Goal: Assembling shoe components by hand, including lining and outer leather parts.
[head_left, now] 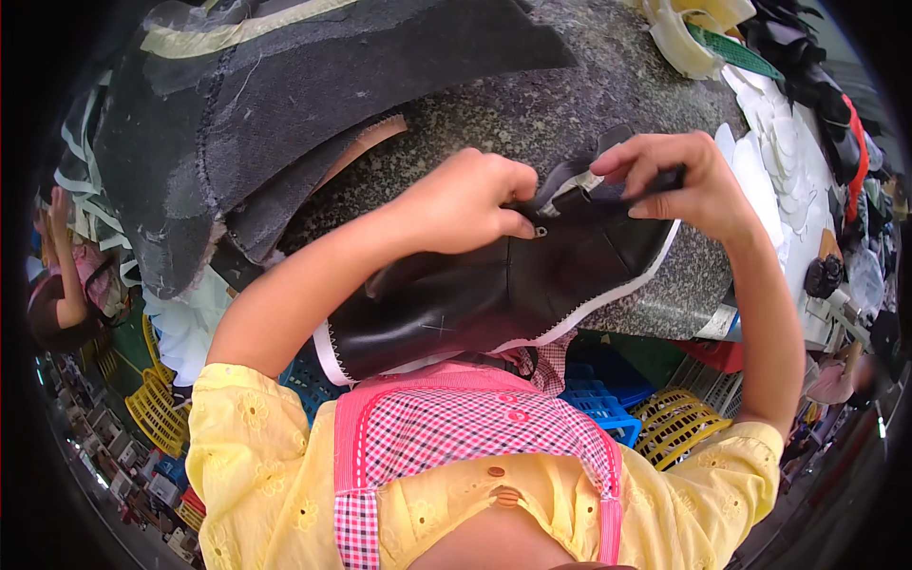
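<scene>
A black leather boot upper (446, 299) lies across the front of the stone-topped table, its near edge against my apron. White trim with zigzag stitching runs along its lower edge. My left hand (470, 201) pinches the top edge of the upper, close to a small metal zipper pull (541, 231). At the other end of the opening, my right hand (689, 180) grips the upper between thumb and curled fingers. Between the two hands, a pale strip of the inside shows in the opening.
Dark fabric-backed boot pieces (313, 90) are piled at the far left of the speckled stone table (456, 119). White cut pieces (774, 142) lie in a stack at the right. Yellow baskets (674, 418) and blue baskets (603, 413) stand below. Other people are at both sides.
</scene>
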Motion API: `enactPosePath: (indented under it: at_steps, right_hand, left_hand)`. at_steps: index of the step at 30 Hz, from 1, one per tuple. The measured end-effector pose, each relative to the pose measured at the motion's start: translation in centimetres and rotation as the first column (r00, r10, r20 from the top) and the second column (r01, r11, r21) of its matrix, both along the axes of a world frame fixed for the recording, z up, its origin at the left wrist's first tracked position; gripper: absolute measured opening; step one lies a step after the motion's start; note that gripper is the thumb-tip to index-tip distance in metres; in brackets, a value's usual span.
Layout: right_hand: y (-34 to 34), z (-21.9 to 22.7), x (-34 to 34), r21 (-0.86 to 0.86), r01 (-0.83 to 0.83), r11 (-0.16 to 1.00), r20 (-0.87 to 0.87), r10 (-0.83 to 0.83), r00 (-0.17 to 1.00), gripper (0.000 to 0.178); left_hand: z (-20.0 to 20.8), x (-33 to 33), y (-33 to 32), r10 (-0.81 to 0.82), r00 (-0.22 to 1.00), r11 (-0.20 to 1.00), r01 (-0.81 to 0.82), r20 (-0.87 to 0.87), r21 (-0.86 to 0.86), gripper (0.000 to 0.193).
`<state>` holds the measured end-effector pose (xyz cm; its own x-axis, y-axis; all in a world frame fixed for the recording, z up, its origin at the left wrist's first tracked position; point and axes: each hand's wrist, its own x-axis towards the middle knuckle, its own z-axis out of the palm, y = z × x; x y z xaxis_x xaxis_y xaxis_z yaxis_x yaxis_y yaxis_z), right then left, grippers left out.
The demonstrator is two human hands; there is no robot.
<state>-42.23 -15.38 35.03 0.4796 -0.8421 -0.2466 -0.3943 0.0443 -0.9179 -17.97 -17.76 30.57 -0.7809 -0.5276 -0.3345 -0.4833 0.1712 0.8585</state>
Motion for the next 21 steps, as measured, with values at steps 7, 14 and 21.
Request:
enactPosePath:
  at_steps: [7,14,21]
  right_hand:
    - [0.5,-3.9,0.7,0.022,0.34,0.94,-0.267,-0.322,0.908,0.02]
    - [1.8,-5.5,1.4,-0.338,0.267,0.903,-0.325,-0.378,0.867,0.023]
    - [2.6,-5.9,1.8,-0.396,0.311,0.864,-0.328,-0.449,0.831,0.022]
  left_hand:
    - [-1.6,1.8,0.1,0.158,0.985,0.979,-0.165,0.068,0.12,0.024]
    - [-2.1,0.9,2.6,0.235,0.922,0.877,-0.338,-0.308,-0.342,0.04]
    - [-2.4,1.6,3.6,0.02,0.996,0.61,0.06,0.092,-0.79,0.05]
